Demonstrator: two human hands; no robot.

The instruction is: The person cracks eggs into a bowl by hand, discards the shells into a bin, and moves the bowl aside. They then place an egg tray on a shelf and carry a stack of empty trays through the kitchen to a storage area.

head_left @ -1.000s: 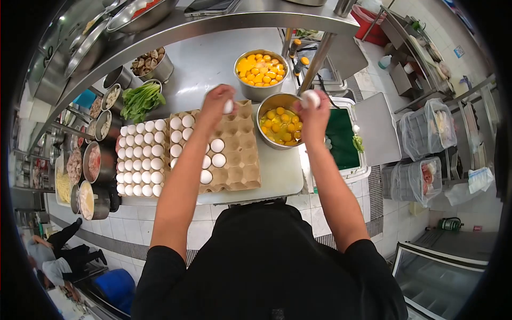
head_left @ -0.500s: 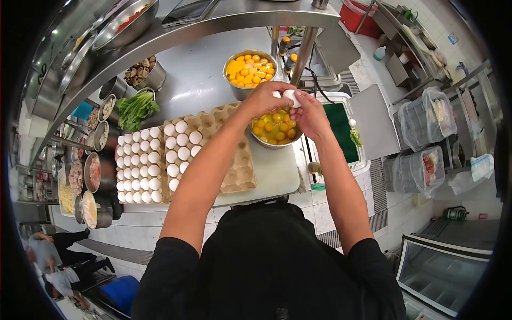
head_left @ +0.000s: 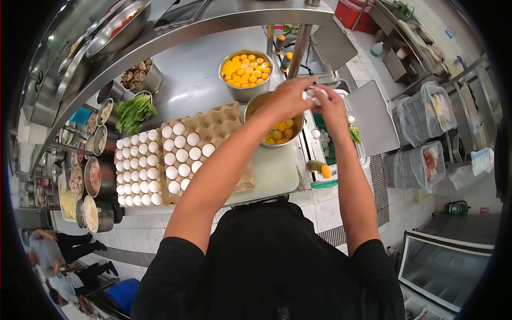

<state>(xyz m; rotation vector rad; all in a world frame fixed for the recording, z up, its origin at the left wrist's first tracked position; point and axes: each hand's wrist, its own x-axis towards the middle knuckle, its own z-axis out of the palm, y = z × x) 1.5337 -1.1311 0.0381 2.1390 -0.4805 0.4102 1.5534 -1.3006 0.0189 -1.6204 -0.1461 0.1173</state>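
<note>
Steel worktop [head_left: 186,58], right edge: left hand [head_left: 290,100] and right hand [head_left: 333,109] both grip white eggshell [head_left: 313,95] beside yolk-holding pot [head_left: 257,104].

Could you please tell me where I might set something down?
The widest bare patch is the steel counter between the greens and upper yolk pot; a smaller one is white board bordered by the egg tray and lower yolk pot. It is crowded over that lower pot, by the left hand and right hand, and among the left-side pots.
</note>
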